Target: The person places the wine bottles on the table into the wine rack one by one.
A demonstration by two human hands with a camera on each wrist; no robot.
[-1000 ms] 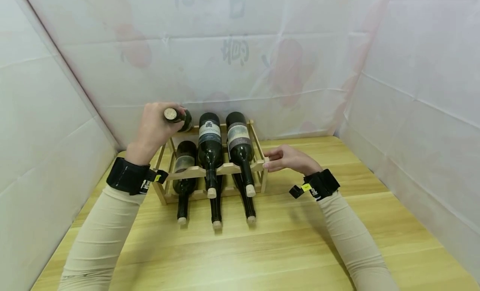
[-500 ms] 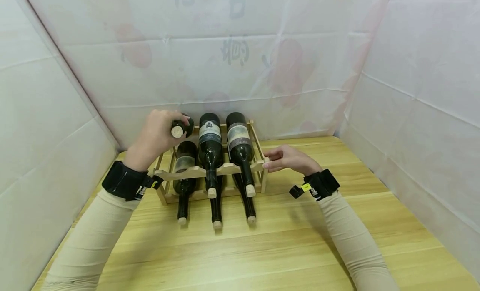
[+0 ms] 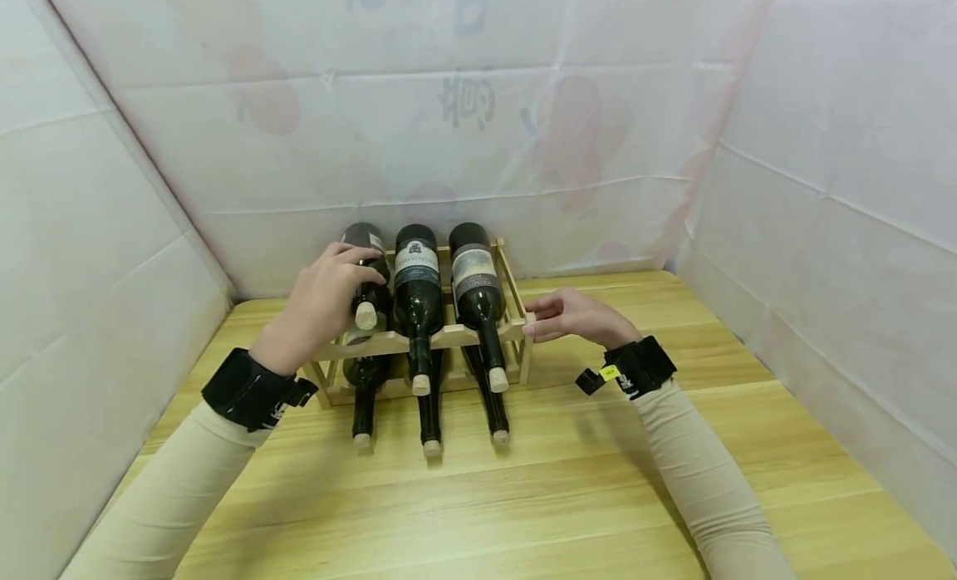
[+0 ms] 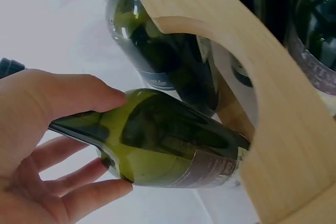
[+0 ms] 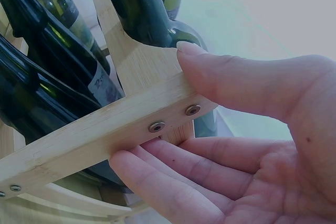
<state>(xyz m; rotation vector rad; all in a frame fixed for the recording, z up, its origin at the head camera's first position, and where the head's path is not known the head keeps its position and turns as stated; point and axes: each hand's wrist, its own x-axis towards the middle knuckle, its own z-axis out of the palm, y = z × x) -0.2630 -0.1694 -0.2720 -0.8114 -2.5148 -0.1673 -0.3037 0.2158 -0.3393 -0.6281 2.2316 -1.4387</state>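
Note:
My left hand (image 3: 325, 302) holds a dark green corked wine bottle (image 3: 362, 233) by its neck and shoulder, over the top left of a wooden wine rack (image 3: 389, 342). Its cork faces me, above the front rail. In the left wrist view, thumb and fingers lie on either side of this wine bottle (image 4: 168, 145), whose base end is hidden behind the scalloped rail (image 4: 289, 114). My right hand (image 3: 574, 318) grips the rack's right front corner. Seen from the right wrist, the thumb is on top of the wooden bar (image 5: 126, 108) and the fingers are beneath it.
Two wine bottles, a middle one (image 3: 419, 293) and a right one (image 3: 478, 289), lie on the upper tier, necks forward. Below, several more, including a left one (image 3: 364, 405), jut out over the wooden table (image 3: 449, 513). A pale cloth wall (image 3: 598, 148) rises close behind.
My left hand has brought its wine bottle down and slightly right, the cork end dropping toward the front rail and the body coming into view. The right hand stays on the rack corner.

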